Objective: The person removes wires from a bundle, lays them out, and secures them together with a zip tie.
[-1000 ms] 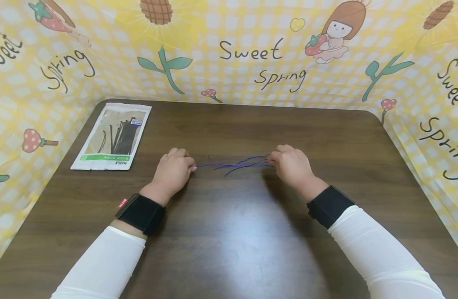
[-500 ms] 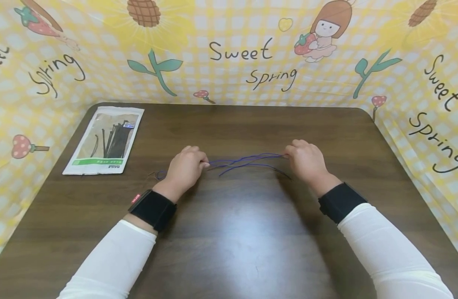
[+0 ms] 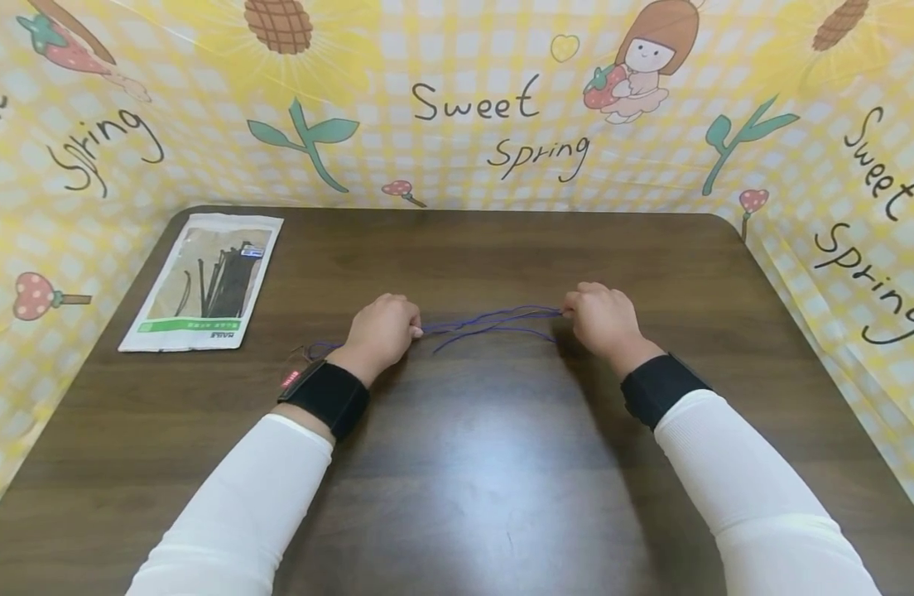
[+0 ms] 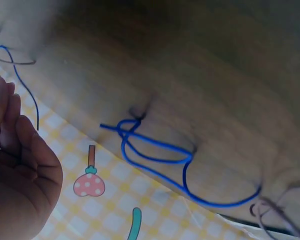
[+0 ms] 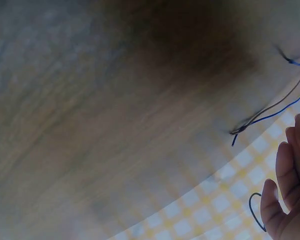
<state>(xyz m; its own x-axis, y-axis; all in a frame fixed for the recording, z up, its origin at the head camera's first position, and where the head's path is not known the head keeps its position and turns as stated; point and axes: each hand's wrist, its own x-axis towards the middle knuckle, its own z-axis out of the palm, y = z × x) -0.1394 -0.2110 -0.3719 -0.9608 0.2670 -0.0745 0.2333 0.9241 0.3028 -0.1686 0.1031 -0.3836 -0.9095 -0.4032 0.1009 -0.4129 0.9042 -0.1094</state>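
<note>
A bundle of thin blue wires (image 3: 490, 319) with some brown strands stretches across the table between my two hands. My left hand (image 3: 385, 329) pinches the bundle's left part at its fingertips. Behind that hand, loose loops of blue wire (image 4: 160, 159) lie on the table, with brown strands (image 4: 277, 215) beside them. My right hand (image 3: 602, 317) pinches the right end between thumb and fingers. One blue wire (image 5: 280, 111) and a brown strand beside it end free near that hand in the right wrist view. The exact pinch points are hidden by the fingers.
A white packet (image 3: 204, 281) with a clear window showing black strips lies at the table's far left. The dark wooden table (image 3: 487, 463) has rounded back corners. Yellow checked cloth (image 3: 457, 165) hangs along its back and sides.
My left hand has moved right along the wires, so loops now show behind it. My right hand moved right, then slightly back left. The head view has shifted a little.
</note>
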